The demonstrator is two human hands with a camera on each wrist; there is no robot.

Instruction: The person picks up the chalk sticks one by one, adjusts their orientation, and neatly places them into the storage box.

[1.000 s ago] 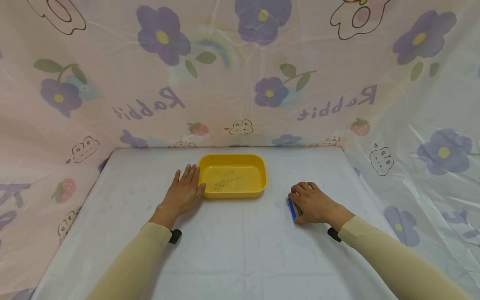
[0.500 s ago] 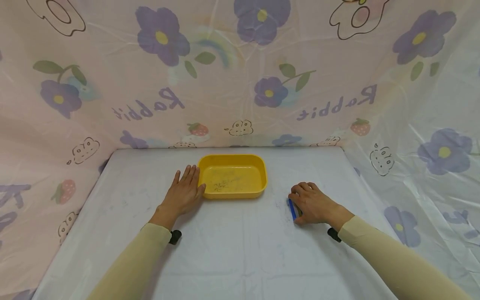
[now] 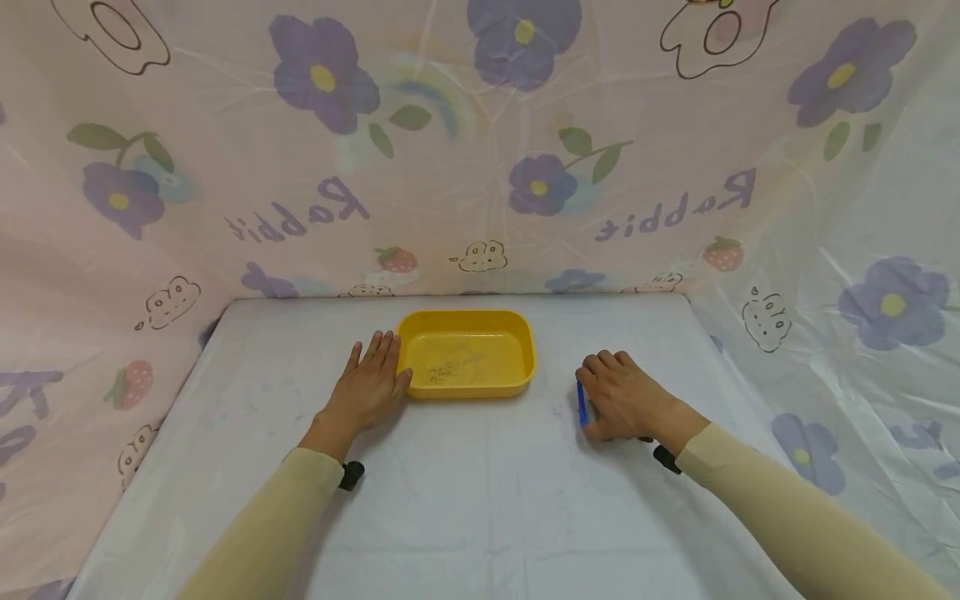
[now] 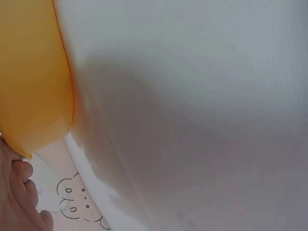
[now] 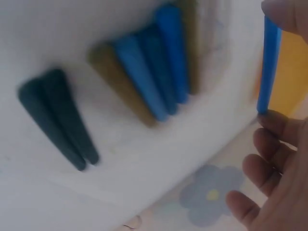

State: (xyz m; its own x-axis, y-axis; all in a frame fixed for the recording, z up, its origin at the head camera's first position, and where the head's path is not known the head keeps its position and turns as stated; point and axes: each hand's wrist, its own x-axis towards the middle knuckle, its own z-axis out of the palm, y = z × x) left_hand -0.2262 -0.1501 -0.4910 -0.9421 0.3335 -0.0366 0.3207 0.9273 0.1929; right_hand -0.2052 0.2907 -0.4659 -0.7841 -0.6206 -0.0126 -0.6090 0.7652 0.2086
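My right hand pinches a blue crayon end to end between thumb and fingertip; the other fingers are spread below. Beneath it, in the right wrist view, several crayons lie side by side on the white cloth: an olive one, a light blue one, teal, blue and another olive. Two dark green crayons lie apart from them. In the head view the hand hides most of these. My left hand rests with straight fingers along the left side of a shallow yellow tray, thumb at its rim.
A white cloth with faint smudges covers the table. Scribble-like marks show on the tray floor. Printed curtains with flowers and rabbits stand behind and at both sides.
My right hand has risen and shifted slightly away from me with the blue crayon, and a dark crayon end now shows under its palm. The left hand and tray have stayed in place.
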